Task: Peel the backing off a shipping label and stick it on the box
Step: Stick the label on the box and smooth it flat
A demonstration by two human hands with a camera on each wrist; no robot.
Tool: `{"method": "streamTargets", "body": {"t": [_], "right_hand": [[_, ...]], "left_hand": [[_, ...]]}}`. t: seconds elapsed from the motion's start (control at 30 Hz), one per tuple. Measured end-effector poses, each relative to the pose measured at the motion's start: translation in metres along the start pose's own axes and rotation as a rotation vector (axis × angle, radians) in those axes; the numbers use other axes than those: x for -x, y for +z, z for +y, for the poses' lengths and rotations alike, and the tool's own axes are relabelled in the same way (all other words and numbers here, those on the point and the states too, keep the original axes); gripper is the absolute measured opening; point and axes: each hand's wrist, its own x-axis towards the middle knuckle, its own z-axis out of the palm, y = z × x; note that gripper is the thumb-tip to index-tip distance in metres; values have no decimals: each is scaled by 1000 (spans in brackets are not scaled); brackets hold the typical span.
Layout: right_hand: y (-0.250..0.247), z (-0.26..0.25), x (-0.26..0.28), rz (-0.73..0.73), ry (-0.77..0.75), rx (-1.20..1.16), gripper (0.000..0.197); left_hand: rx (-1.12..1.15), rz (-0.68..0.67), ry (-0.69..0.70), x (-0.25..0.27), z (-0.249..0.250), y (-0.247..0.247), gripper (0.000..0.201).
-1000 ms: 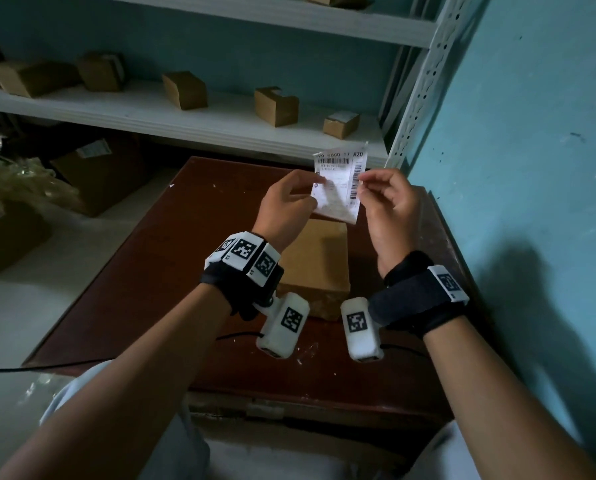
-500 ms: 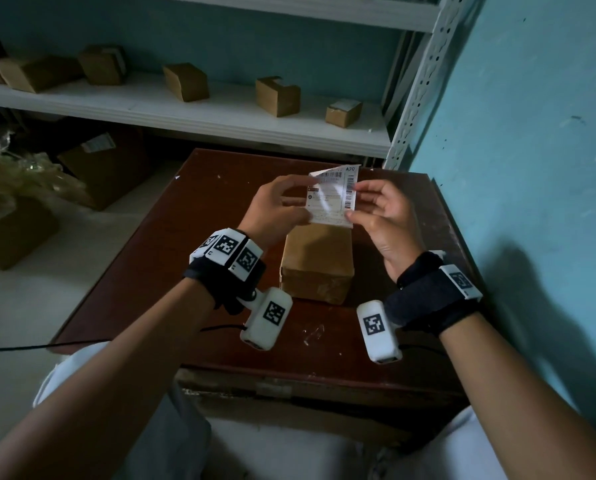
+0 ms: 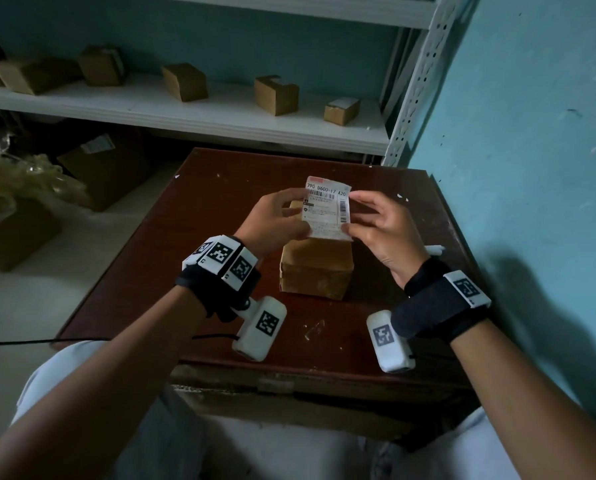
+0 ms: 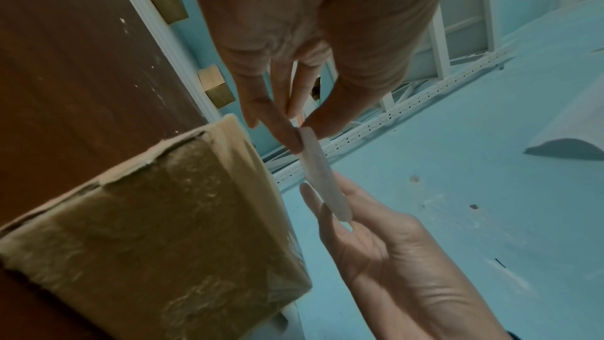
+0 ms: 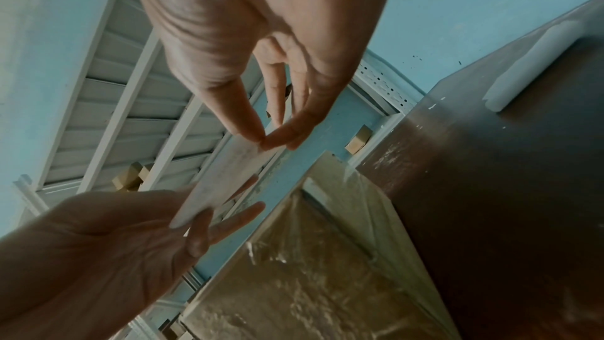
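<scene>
A white shipping label [image 3: 327, 211] with barcodes faces up, held just above the far part of a brown cardboard box [image 3: 317, 268] on the dark wooden table [image 3: 185, 258]. My left hand [image 3: 301, 211] pinches the label's left edge and my right hand [image 3: 351, 214] pinches its right edge. In the left wrist view the label [image 4: 322, 177] shows edge-on between thumb and fingers [image 4: 287, 136], apart from the box [image 4: 163, 216]. In the right wrist view my right hand [image 5: 263, 142] pinches the label [image 5: 225, 177] above the box [image 5: 310, 268]. Whether the backing is still on, I cannot tell.
A small white roll [image 3: 435, 250] lies on the table to the right of the box, also in the right wrist view [image 5: 539, 61]. Behind the table, a white shelf [image 3: 220, 116] holds several small cardboard boxes. A blue wall [image 3: 531, 168] stands close on the right.
Both hands have brought the label down from mid-air to just over the box, and it now lies flatter with its printed face up.
</scene>
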Motion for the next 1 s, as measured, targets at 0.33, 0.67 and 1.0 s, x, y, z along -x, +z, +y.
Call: {"method": "streamTargets", "body": {"t": [0.33, 0.67, 1.0], "right_hand": [[2, 1, -1, -9, 31, -20, 44], [3, 3, -2, -33, 36, 77, 48], [6, 6, -3, -64, -12, 321, 54]], "left_hand": [[-92, 21, -6, -1, -1, 0, 69], [-179, 18, 2, 4, 1, 2, 71], [-433, 19, 68, 8, 5, 5, 67]]}}
